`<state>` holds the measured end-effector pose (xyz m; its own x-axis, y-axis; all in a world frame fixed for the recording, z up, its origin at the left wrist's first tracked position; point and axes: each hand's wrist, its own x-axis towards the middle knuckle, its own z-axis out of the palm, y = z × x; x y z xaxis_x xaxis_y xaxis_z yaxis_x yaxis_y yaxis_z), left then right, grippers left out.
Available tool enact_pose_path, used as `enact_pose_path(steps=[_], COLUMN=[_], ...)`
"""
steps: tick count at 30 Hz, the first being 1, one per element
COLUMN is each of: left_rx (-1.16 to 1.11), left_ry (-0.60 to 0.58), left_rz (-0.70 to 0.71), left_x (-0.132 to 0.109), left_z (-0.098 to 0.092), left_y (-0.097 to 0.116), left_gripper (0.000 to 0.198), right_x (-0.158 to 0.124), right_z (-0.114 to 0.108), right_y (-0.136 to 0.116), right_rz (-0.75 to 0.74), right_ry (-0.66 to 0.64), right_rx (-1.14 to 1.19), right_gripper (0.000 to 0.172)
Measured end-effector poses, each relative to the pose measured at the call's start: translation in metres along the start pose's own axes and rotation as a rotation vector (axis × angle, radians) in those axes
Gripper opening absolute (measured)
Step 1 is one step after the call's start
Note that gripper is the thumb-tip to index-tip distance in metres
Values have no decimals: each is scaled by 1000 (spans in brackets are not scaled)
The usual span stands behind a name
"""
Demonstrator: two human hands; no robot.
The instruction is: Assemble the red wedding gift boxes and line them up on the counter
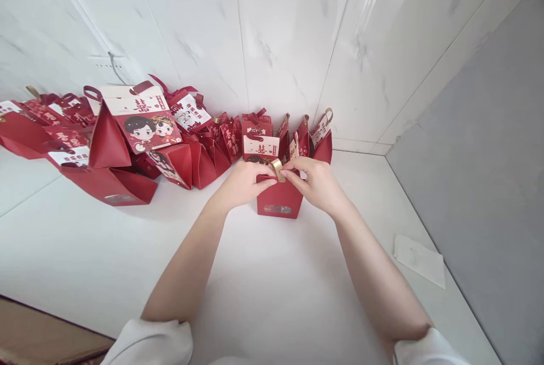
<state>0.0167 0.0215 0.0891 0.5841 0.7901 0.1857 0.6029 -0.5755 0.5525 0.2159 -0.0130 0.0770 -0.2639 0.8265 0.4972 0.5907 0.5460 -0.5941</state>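
Note:
A red gift box [279, 198] with a small clear window stands upright on the white surface before me. At its top a gold ribbon [277, 168] curls up in a loop. My left hand [246, 183] pinches the left side of the box's top edge, thumb in front, close to the ribbon. From the right, my right hand [315, 181] pinches the ribbon's right side between thumb and fingertips. Both hands cover the upper part of the box, so how the ribbon is fastened there is hidden.
Several red gift boxes [204, 158] crowd along the tiled wall [289, 42], some tipped over. A larger stacked box [147, 121] shows two cartoon figures. A white slip [420, 260] lies at the right by a grey panel [480, 144]. Cardboard [46, 331] shows at lower left.

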Motion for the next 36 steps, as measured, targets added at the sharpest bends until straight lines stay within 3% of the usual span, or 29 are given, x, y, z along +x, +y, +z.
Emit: enact_pose_path(steps=[7,12,17,26,36], left_rx=[-98,-59,-27,-18,-14], left_ry=[65,65,39,37,37], left_rz=[3,-13,11,14,9], left_x=[3,4,4,4,4], left_z=[6,7,4,6,6], left_y=[1,0,-4,-4,-5], left_gripper=[25,30,32,29,28], right_x=[1,3,4,3,0], right_z=[8,8,6,3,2], right_y=[3,16,27,24,20], right_rz=[54,222,276,279,169], right_ry=[61,-52,-165,-184,-122], right_rx=[66,249,369,333,178], right_gripper=[17,20,27,20,8])
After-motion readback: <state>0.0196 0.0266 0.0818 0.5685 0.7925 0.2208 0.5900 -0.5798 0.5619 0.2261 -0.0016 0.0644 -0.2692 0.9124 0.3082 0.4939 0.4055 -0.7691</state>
